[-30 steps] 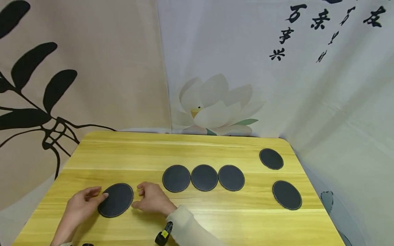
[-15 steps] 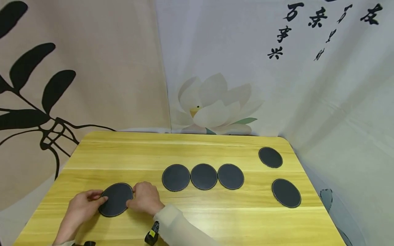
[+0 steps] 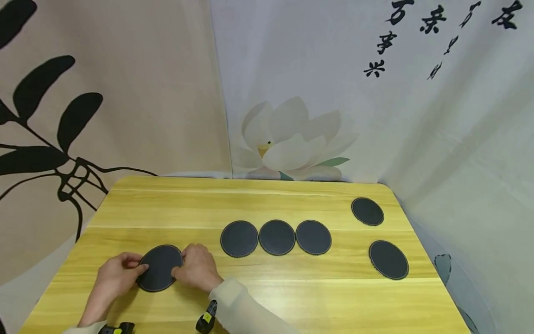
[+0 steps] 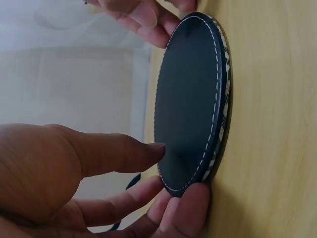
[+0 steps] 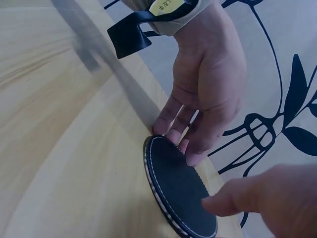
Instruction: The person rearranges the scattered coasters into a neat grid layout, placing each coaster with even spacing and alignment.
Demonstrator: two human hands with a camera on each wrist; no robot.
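Note:
A round black coaster [image 3: 160, 269] with pale stitching round its rim is between my two hands at the left of the table. My left hand [image 3: 114, 277] pinches its left edge, thumb on top and fingertips at the rim. On the opposite edge my right hand [image 3: 199, 268] also pinches it, thumb over the top. The left wrist view shows a dark-and-white patterned side on the coaster [image 4: 190, 104], its underside hidden. In the right wrist view the far fingertips of my left hand [image 5: 210, 84] meet the coaster [image 5: 178, 186].
Three like coasters touch in a row: a left one [image 3: 239, 239], a middle one [image 3: 277, 237] and a right one [image 3: 314, 237]. Two more, an upper [image 3: 367, 211] and a lower [image 3: 388, 260], lie apart at the right of the wooden table [image 3: 317, 301]. A printed curtain [image 3: 167, 93] hangs behind.
My right hand has moved left and taken hold of the coaster's right edge. The coaster and both hands have since shifted slightly right. The other coasters stay put; the head view tilts slightly.

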